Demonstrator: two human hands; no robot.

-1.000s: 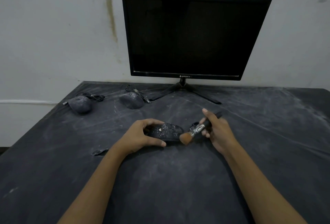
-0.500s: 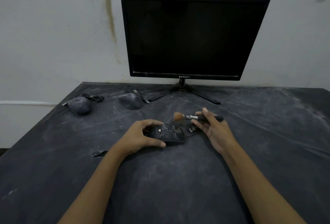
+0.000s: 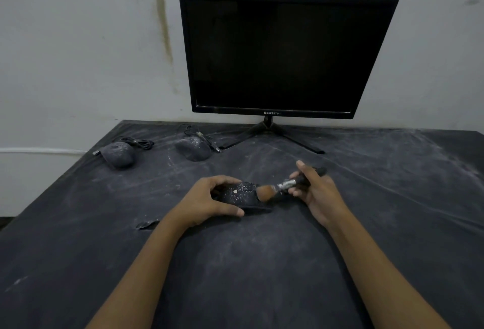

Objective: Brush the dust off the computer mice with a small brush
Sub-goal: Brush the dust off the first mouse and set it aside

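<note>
Left hand (image 3: pixel 207 201) fingers curled round dusty mouse (image 3: pixel 242 193) mid-worktop (image 3: pixel 262 276), right hand (image 3: pixel 318 192) fingers pinching small brush (image 3: pixel 284 187), bristles on mouse's right end; two more dusty mice (image 3: pixel 119 155) near far-left edge.

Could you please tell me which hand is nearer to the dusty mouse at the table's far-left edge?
Left. The left hand, gripping the speckled mouse, lies right of and in front of the far-left mouse; the right hand, holding the brush, is farther right.
</note>
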